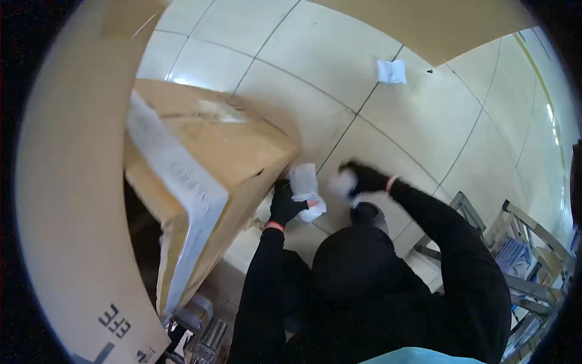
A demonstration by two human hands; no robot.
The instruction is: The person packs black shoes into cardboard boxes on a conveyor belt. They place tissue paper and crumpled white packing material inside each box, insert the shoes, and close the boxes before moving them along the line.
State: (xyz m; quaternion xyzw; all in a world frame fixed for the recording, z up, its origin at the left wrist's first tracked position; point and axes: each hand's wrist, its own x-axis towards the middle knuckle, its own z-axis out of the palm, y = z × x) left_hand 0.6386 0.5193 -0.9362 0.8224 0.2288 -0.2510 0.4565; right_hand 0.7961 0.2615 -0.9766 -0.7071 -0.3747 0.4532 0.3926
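My left hand (285,205), in a black glove with bare fingertips and a red cuff edge, is closed on white packets (304,181) beside the cardboard box. The thumb lies across the lower packet, and the other fingers are partly hidden. To its right, my right hand (365,179), gloved the same way, is smeared by motion. A small white thing (344,182) shows at its fingers, too blurred to name. Both hands are low over the tiled floor (315,109), in front of my knees and dark shoe (367,215).
A worn brown cardboard box (242,151) with a white strip stands at the left. A larger carton (73,182) fills the left edge, and cardboard (424,24) hangs over the top right. One white packet (391,71) lies farther off. A metal stepladder (533,224) and blue basket (512,253) stand right.
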